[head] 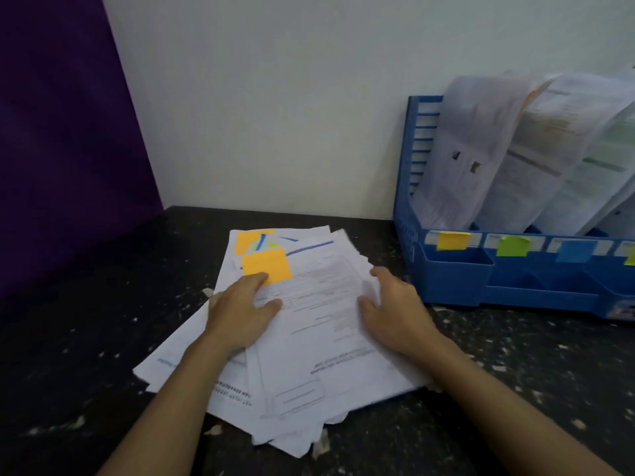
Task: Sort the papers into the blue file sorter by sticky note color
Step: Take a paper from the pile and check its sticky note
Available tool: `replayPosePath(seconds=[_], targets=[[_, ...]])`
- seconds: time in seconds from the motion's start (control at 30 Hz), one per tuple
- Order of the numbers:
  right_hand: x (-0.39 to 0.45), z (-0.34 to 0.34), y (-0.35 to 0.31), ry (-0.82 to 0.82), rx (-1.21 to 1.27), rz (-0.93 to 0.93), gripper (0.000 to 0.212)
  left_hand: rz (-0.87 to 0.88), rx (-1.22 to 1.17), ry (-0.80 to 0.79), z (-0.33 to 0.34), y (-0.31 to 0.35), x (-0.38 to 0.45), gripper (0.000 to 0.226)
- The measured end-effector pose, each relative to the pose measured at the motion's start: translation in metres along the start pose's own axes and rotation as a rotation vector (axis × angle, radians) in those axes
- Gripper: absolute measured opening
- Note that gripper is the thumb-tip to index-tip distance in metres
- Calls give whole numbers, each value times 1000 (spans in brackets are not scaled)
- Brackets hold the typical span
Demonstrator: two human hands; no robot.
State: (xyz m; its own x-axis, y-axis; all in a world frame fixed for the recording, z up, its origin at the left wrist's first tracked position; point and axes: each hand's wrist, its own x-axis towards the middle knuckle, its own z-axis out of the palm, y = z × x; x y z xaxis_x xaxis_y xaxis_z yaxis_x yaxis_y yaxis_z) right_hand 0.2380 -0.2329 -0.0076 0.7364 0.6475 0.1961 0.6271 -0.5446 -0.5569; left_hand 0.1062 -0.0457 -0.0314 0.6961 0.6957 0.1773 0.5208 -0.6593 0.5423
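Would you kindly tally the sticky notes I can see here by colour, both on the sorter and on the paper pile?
Orange: 2, both on the paper pile, one on the top sheet and one behind it
Yellow: 1, on the blue file sorter
Green: 1, on the sorter
Blue: 1, on the sorter
Total: 5, plus a yellowish-green sliver cut off at the right edge.

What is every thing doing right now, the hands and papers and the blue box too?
Left hand: open, fingers resting flat on the pile.
Right hand: open, fingers touching the top sheet's right edge.
Loose pile of white papers: lying fanned and unsorted on the black speckled counter.
Orange sticky note: stuck on the top sheet.
Blue plastic file sorter: upright, slots holding leaning papers.
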Motion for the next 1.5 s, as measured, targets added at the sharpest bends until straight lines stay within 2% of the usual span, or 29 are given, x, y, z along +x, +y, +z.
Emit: replayPosePath(seconds=[0.07,0.17,0.23,0.33,0.4,0.47,0.57,0.67,0.73,1.3,1.5], targets=[[1,-2,2,52,86,20,53,41,-117,-93,-1,-5,3,47],[4,0,4,158,277,88,52,85,-317,-152,-3,-13,4,56],[3,4,7,206,350,99,47,79,-363,-130,-3,-12,4,64],[4,7,11,246,431,55,22,24,-387,-59,-3,-8,2,75],[5,6,14,257,532,67,12,-35,-524,-16,-5,-8,2,77],[5,3,18,269,645,95,12,-66,-656,24,-7,-6,1,75],[4,0,20,253,754,117,14,-63,-672,52,-10,0,-3,63],[3,0,20,244,778,111,12,-36,-758,51,-13,5,-8,28],[3,0,20,243,793,109,13,-25,-797,71,-14,5,-9,17],[2,2,20,224,857,115,11,-29,-821,63,-18,8,-11,17],[6,-10,14,310,859,6,11,-38,-960,114,-27,24,-16,19]])
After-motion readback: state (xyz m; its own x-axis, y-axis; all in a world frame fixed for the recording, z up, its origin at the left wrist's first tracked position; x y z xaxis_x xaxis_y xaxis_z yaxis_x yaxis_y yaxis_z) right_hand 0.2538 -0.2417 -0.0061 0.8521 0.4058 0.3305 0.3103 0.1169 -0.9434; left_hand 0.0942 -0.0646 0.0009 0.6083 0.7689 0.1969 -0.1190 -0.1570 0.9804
